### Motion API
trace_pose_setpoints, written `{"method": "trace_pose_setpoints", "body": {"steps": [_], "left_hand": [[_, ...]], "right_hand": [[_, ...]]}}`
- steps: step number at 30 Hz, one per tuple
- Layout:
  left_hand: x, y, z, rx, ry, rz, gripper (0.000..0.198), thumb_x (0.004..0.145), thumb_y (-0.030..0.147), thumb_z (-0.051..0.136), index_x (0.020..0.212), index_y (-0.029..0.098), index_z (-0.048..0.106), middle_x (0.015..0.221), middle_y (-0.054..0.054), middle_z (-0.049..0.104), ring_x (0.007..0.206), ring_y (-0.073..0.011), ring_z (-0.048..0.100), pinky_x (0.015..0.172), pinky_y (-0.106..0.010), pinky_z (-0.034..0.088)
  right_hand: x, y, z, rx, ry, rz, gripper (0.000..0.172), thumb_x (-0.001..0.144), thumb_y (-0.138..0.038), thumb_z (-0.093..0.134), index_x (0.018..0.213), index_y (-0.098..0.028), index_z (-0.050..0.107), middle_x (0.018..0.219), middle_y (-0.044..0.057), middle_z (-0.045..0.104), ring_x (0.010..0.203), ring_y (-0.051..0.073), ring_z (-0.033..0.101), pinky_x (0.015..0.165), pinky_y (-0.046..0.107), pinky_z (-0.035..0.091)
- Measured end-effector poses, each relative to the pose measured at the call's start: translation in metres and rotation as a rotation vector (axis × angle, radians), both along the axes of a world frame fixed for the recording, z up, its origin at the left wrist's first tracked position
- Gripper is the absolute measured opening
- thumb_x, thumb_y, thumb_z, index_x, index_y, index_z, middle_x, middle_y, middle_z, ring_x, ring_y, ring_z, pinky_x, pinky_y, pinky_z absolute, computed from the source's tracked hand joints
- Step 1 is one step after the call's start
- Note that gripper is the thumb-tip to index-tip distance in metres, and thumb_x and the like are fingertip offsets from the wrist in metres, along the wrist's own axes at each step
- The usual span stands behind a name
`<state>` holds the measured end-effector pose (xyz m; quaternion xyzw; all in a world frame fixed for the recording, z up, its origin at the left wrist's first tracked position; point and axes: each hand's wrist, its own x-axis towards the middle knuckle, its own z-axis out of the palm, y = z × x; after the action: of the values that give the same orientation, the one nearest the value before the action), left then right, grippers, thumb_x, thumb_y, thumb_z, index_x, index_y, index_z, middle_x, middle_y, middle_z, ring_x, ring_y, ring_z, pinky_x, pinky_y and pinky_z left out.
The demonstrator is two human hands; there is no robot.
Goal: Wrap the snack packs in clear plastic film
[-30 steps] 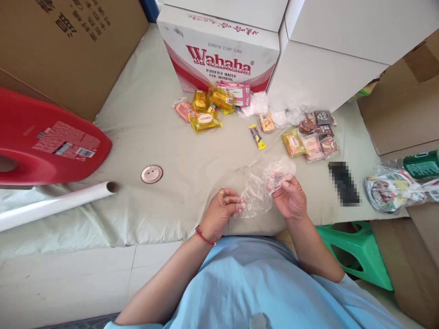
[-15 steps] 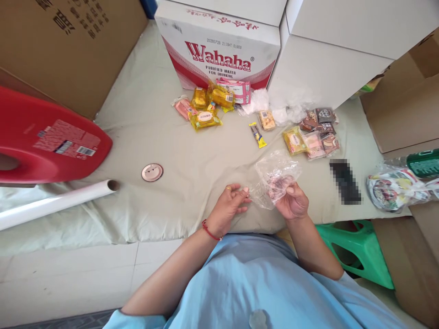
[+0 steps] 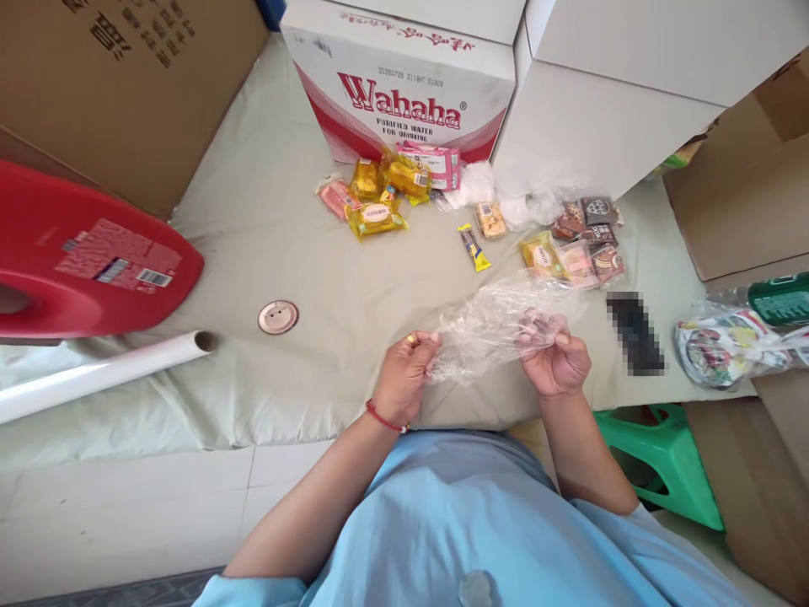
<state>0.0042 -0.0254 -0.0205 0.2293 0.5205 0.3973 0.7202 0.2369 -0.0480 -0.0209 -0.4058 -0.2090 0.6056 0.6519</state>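
Observation:
Stretched between my two hands is a clear, crinkled plastic bag (image 3: 477, 329). My left hand (image 3: 404, 371), with a ring and a red cord bracelet, pinches the bag's left end. At the other end, my right hand (image 3: 556, 362) grips it between thumb and fingers. The fingers of the right hand show through the plastic. Just beyond the bag lie a small yellow-wrapped bar (image 3: 474, 247), a yellow snack packet (image 3: 542, 255) and a pink packet (image 3: 578, 264).
Several wrapped snacks (image 3: 377, 217) lie before a Wahaba-style white-and-red water carton (image 3: 404, 101). A round badge (image 3: 278, 317), a white tube (image 3: 114, 371) and a red jug (image 3: 126, 261) are leftward. To the right are a pixelated dark object (image 3: 635, 333), a tied bag (image 3: 726, 346) and a green stool (image 3: 676, 464).
My left hand has closed on the bag's left end. My hands have moved apart, and the bag is now spread out sideways between them.

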Motion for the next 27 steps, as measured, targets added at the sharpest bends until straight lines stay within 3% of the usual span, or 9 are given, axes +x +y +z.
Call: {"method": "trace_pose_setpoints", "body": {"steps": [5,10,12,15,17,19,23,25,27], "left_hand": [[-0.022,0.005,-0.004,0.173,0.203,0.15,0.049,0.069,0.063,0.083,0.079,0.02,0.062,0.053,0.009,0.042,0.048,-0.0068,0.033,0.047,-0.022,0.026],[-0.037,-0.001,0.008,0.399,0.741,0.297,0.028,0.091,0.05,0.067,0.088,0.022,0.067,0.061,0.005,0.05,0.056,-0.0115,0.042,0.057,-0.024,0.036],[-0.032,-0.011,0.017,0.539,0.871,0.19,0.023,0.095,0.045,0.063,0.09,0.024,0.07,0.063,0.002,0.056,0.059,-0.0142,0.048,0.062,-0.027,0.04],[-0.012,-0.028,0.025,0.782,0.847,-0.238,0.021,0.095,0.042,0.061,0.092,0.026,0.075,0.07,-0.004,0.066,0.067,-0.019,0.059,0.072,-0.031,0.046],[0.0,-0.037,0.025,0.859,0.746,-0.5,0.023,0.094,0.043,0.062,0.099,0.027,0.077,0.078,-0.008,0.071,0.075,-0.022,0.064,0.078,-0.034,0.049],[0.004,-0.042,0.021,0.833,0.644,-0.578,0.028,0.093,0.045,0.063,0.109,0.027,0.076,0.09,-0.01,0.075,0.078,-0.0226,0.067,0.082,-0.036,0.052],[-0.007,-0.03,0.006,0.678,0.684,-0.251,0.032,0.098,0.046,0.057,0.117,0.025,0.072,0.105,-0.009,0.072,0.078,-0.0195,0.064,0.086,-0.035,0.052],[-0.013,-0.011,-0.002,0.657,0.773,-0.077,0.043,0.094,0.047,0.061,0.13,0.022,0.064,0.121,-0.012,0.067,0.099,-0.0236,0.065,0.097,-0.039,0.051],[-0.016,0.013,-0.005,0.724,0.776,-0.101,0.075,0.084,0.047,0.072,0.149,0.019,0.049,0.147,-0.018,0.053,0.133,-0.0316,0.053,0.115,-0.047,0.04]], "right_hand": [[-0.002,0.014,-0.008,-0.102,-0.193,-0.005,0.028,0.069,-0.036,0.088,0.079,-0.026,0.063,0.102,0.0,0.074,0.085,0.015,0.068,0.078,0.032,0.059],[-0.023,0.009,-0.006,-0.149,-0.528,-0.127,0.03,0.078,-0.044,0.085,0.084,-0.025,0.063,0.068,-0.006,0.055,0.057,0.009,0.05,0.055,0.022,0.046],[-0.037,0.003,0.003,-0.126,-0.504,0.047,0.032,0.085,-0.053,0.078,0.088,-0.025,0.064,0.07,-0.004,0.058,0.056,0.01,0.05,0.05,0.023,0.043],[-0.058,0.0,0.014,-0.143,-0.386,0.393,0.047,0.085,-0.067,0.072,0.105,-0.024,0.067,0.094,0.004,0.07,0.078,0.017,0.065,0.062,0.028,0.053],[-0.066,0.004,0.013,-0.183,-0.382,0.413,0.051,0.08,-0.063,0.079,0.112,-0.025,0.067,0.098,0.004,0.071,0.086,0.018,0.066,0.069,0.028,0.055],[-0.066,0.009,0.007,-0.231,-0.424,0.322,0.045,0.076,-0.054,0.085,0.105,-0.025,0.067,0.09,0.001,0.07,0.077,0.015,0.063,0.066,0.026,0.053],[-0.056,0.011,-0.007,-0.276,-0.431,0.23,0.036,0.072,-0.049,0.084,0.088,-0.022,0.067,0.08,0.0,0.067,0.063,0.012,0.055,0.055,0.024,0.046],[-0.053,0.009,-0.01,-0.279,-0.416,0.255,0.037,0.071,-0.05,0.085,0.087,-0.021,0.068,0.079,0.0,0.067,0.061,0.012,0.054,0.054,0.024,0.044],[-0.054,0.006,-0.01,-0.266,-0.417,0.315,0.037,0.071,-0.051,0.085,0.086,-0.021,0.069,0.076,0.0,0.066,0.06,0.011,0.054,0.053,0.024,0.044]]}}
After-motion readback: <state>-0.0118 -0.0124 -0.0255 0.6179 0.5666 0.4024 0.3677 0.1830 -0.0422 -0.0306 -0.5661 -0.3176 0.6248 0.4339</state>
